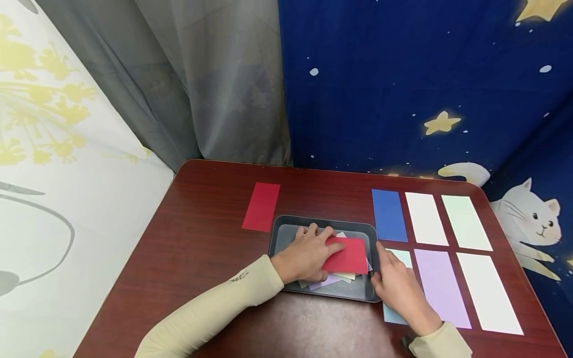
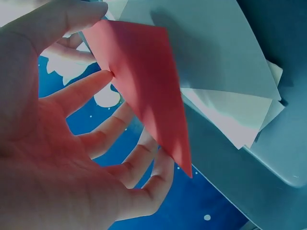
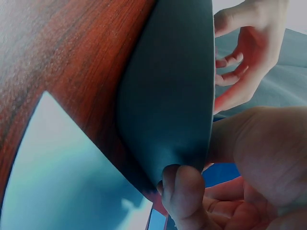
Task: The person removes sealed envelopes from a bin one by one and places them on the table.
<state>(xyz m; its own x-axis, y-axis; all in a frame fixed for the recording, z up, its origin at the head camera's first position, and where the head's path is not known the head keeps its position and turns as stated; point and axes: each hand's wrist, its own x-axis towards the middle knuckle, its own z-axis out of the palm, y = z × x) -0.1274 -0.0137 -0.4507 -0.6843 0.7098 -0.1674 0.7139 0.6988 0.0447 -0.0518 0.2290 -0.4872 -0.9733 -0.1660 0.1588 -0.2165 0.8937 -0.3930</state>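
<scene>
My left hand (image 1: 309, 254) reaches over the dark grey tray (image 1: 283, 237) and holds a red card (image 1: 351, 259). In the left wrist view the thumb is at one corner of the red card (image 2: 144, 81) and the fingertips lie along its edge; the card is tilted above the other papers. Beneath it, several overlapping cards lie in the tray, among them a lilac card (image 1: 326, 282). My right hand (image 1: 398, 287) grips the tray's right side, with the tray wall (image 3: 165, 91) filling the middle of the right wrist view.
On the table (image 1: 179, 258), a red card (image 1: 261, 206) lies left of the tray. To the right are rows with a blue card (image 1: 389, 215), white cards (image 1: 427, 219), a pale green card (image 1: 466, 222), a lilac card (image 1: 442, 288) and a light blue card (image 1: 393, 314) partly under my right hand.
</scene>
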